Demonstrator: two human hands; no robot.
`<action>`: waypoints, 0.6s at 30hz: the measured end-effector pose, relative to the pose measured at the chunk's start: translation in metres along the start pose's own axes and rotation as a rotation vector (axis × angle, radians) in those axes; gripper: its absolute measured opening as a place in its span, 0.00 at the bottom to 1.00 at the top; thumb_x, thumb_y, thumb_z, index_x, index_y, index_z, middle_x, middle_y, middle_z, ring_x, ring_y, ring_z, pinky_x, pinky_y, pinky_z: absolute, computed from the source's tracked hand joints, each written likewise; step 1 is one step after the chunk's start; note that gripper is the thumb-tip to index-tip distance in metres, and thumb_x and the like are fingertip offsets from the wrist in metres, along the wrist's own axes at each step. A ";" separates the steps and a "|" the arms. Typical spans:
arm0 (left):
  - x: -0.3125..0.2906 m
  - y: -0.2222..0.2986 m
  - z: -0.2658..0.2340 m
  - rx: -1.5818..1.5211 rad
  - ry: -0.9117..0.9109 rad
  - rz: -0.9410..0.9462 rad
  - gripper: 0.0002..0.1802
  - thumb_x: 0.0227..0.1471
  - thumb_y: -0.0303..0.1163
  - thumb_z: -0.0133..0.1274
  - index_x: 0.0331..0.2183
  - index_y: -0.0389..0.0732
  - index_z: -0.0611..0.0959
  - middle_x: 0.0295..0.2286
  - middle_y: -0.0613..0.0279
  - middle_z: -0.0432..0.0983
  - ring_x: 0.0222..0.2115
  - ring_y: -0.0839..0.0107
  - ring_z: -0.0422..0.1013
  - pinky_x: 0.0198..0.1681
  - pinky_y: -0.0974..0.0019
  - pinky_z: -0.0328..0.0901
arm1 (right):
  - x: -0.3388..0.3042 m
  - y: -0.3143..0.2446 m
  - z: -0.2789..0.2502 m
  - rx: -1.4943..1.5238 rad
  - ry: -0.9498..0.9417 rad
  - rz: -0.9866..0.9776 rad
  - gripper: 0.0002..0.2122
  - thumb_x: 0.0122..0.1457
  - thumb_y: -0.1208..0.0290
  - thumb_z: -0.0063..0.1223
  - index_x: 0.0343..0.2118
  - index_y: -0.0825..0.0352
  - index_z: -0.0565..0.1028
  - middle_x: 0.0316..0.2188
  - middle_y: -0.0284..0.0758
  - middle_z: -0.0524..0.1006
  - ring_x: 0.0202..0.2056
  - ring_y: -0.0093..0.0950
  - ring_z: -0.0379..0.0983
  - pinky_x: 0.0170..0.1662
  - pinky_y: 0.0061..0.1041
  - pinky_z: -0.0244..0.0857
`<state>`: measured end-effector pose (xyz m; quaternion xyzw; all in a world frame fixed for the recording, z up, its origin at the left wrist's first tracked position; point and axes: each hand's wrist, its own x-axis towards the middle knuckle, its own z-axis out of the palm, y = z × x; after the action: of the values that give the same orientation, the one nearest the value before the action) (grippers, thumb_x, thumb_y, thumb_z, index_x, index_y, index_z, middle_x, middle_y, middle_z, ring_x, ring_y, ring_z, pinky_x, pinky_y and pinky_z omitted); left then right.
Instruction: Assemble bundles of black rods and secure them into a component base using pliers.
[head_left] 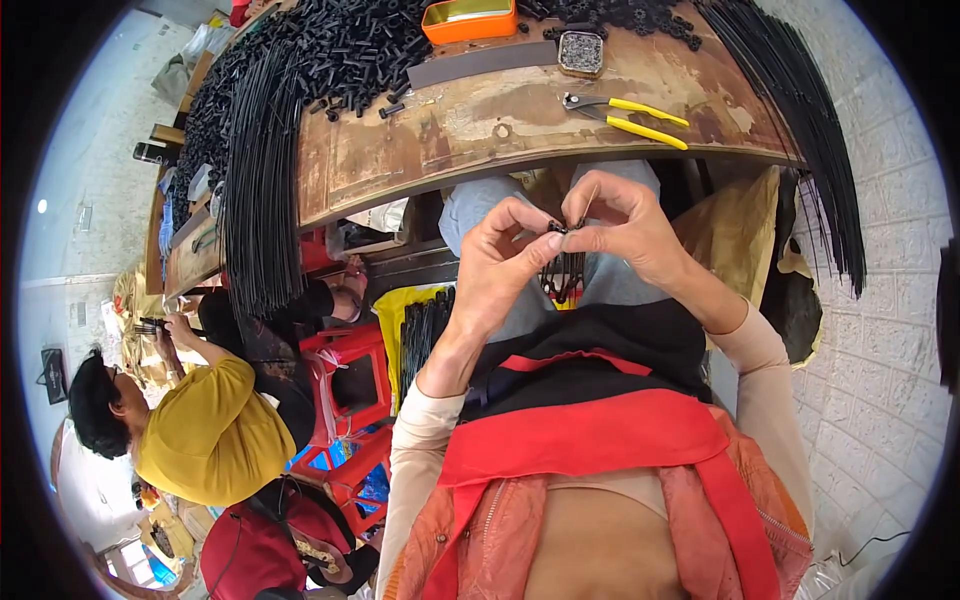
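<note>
A: What's in the grip?

B: I have a small black piece (557, 228) pinched in the left hand (490, 255), thumb and forefinger closed on it. The right hand (635, 230) meets it from the other side, and its thumb and forefinger are closed on it too.

A: So where exactly does it lie?

B: Between the two sets of fingertips, on the near side of the table (480, 130) edge. Neither hand is nearer: both touch it, one from the left, one from the right.

A: And its long axis?

B: That's the relation I'd watch: whether the piece lines up straight from one pinch to the other. The fingers cover so much of it that I can't fairly call its axis, or say whether it's one part or two.

A: Anything else close by?

B: Pliers (640, 131), on the table beyond the hands, touching neither. I see them lying crosswise, yellow handles toward the right, with the right hand the nearer. A square tin (581, 74) sits behind them, and a black pile (365, 55) spreads off to the left.
</note>
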<state>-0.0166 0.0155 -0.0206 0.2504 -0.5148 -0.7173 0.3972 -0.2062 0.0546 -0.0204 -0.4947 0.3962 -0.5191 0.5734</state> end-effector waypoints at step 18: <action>0.013 0.016 -0.022 -0.198 -0.239 -0.060 0.08 0.50 0.27 0.61 0.32 0.35 0.81 0.32 0.62 0.76 0.34 0.75 0.71 0.41 0.70 0.64 | 0.017 -0.021 0.005 0.243 -0.206 0.066 0.12 0.46 0.83 0.64 0.29 0.65 0.70 0.31 0.30 0.73 0.35 0.20 0.71 0.40 0.20 0.66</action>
<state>-0.0017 -0.0099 -0.0123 0.1380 -0.4775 -0.8007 0.3344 -0.2029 0.0390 0.0020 -0.4592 0.2854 -0.4906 0.6833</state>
